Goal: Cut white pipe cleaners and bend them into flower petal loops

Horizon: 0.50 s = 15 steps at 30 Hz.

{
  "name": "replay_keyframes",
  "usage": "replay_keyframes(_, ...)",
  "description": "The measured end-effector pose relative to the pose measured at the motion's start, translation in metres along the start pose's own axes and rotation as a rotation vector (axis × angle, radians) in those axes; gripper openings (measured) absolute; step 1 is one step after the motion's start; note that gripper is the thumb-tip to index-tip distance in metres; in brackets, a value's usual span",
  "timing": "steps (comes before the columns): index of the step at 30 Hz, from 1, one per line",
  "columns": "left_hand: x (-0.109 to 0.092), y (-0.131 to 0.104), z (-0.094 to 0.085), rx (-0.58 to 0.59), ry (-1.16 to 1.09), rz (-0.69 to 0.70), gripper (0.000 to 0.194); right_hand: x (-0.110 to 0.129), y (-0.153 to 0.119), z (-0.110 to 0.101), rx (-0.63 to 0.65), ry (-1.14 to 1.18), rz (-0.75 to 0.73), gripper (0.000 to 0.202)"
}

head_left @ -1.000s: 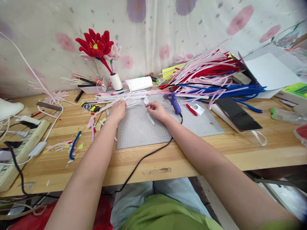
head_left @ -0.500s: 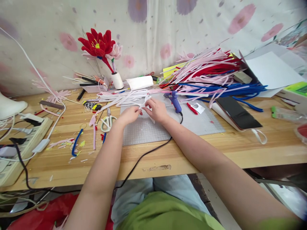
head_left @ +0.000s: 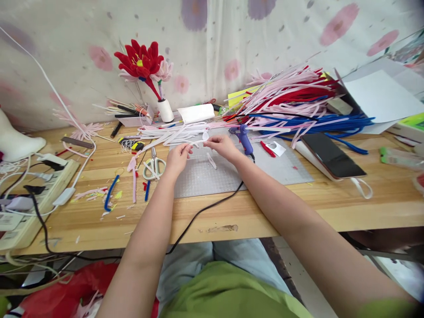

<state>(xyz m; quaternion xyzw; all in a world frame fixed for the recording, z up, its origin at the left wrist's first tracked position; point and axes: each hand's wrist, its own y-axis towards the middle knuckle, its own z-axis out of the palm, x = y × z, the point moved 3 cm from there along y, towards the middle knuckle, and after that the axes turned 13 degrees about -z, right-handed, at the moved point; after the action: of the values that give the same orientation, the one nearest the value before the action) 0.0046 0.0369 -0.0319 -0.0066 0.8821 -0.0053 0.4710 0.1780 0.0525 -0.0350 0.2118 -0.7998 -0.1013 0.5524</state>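
Note:
A short white pipe cleaner point(head_left: 196, 144) spans the gap between my two hands above the grey cutting mat. At its left end my left hand point(head_left: 177, 160) is closed in a pinch. My right hand point(head_left: 224, 147) pinches the other end between thumb and fingertips. Below them a separate bent white piece of pipe cleaner point(head_left: 211, 161) lies on the cutting mat point(head_left: 228, 176). Just behind my right fingertips is a small white round thing point(head_left: 205, 135). A purple glue gun point(head_left: 244, 140) rests to the right of my right hand.
Scissors point(head_left: 154, 166) lie left of the mat, near blue and pink scraps. A red pen-like tool point(head_left: 267, 149) and a phone point(head_left: 334, 155) are on the right. Pipe cleaner bundles point(head_left: 291, 97) and a red flower point(head_left: 141, 62) stand behind. A black cord point(head_left: 208, 206) crosses the front.
My hands have drawn apart, with the white pipe cleaner now stretched between them. The bent white piece on the mat shows more fully. The view has shifted slightly.

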Motion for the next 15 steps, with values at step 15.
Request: replay_keyframes(15, -0.001, -0.019, 0.041, 0.467, -0.602, -0.442, 0.019, -0.012, -0.005, 0.015, 0.154, 0.537, 0.109, 0.036)
